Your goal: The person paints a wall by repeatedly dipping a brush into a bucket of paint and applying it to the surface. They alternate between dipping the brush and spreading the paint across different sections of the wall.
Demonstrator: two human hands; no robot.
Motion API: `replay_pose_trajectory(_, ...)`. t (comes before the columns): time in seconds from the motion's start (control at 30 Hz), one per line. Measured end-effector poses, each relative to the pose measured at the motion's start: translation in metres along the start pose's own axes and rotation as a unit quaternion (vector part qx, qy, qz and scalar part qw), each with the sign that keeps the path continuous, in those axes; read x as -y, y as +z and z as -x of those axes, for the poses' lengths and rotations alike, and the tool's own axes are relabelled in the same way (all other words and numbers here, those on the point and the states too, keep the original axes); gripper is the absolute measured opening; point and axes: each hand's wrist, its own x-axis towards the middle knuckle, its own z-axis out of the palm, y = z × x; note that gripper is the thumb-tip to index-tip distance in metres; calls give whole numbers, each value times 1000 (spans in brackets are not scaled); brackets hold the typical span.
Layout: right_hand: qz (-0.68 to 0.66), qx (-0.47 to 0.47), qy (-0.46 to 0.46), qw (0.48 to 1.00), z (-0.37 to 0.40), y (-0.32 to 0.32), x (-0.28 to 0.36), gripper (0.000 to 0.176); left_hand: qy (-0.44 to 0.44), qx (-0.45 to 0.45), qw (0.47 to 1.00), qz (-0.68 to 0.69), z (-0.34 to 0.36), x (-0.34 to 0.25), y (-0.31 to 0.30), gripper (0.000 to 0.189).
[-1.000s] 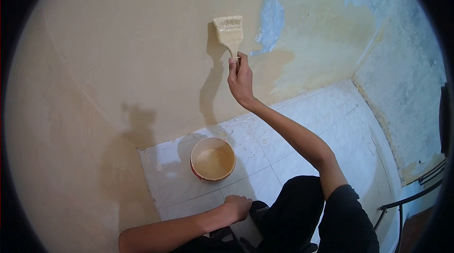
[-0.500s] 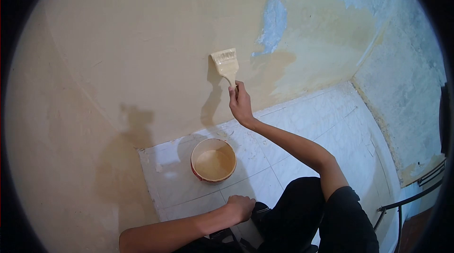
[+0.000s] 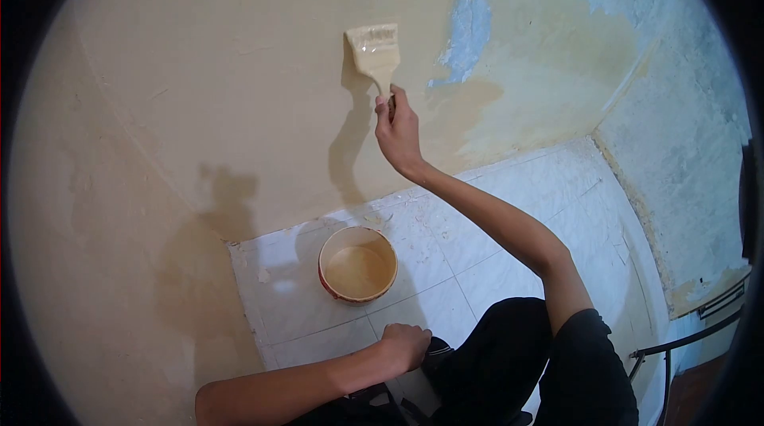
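And here, the flat paintbrush [image 3: 374,58] is being pinched low on its handle between the thumb and fingers of the right hand [image 3: 398,136], presumably so that the knuckles are being kept clear of its coated head. The bristles are being pointed upward at the wall [image 3: 215,68], though firm contact cannot be confirmed. Down at the lap, the left hand [image 3: 407,346] is being held curled, fingers folded in, seemingly out of the way; whether anything is being enclosed cannot be told. Beyond it, cream paint [image 3: 356,271] is being contained by an upright round bucket [image 3: 382,245], which is being supported by the tiled floor [image 3: 426,303] near the wall's foot, likely for easy reach. Higher up, a bluish patch [image 3: 469,24] is being left exposed beside the brush.
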Motion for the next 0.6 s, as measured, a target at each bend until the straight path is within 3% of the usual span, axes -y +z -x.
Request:
replay_pose_trajectory(0.13, -12, 24, 13, 1000, 30, 6, -23, 23, -5, 3, 1000, 7, -1, 2, 1, 33)
replay_pose_trajectory(0.3, -17, 79, 101, 992, 72, -7, -33, 22, -6, -21, 1000, 10, 7, -1, -5, 33)
replay_pose_trajectory(0.6, -48, 24, 27, 998, 21, -15, -3, 22, 8, -31, 999, 14, 5, 0, -8, 32)
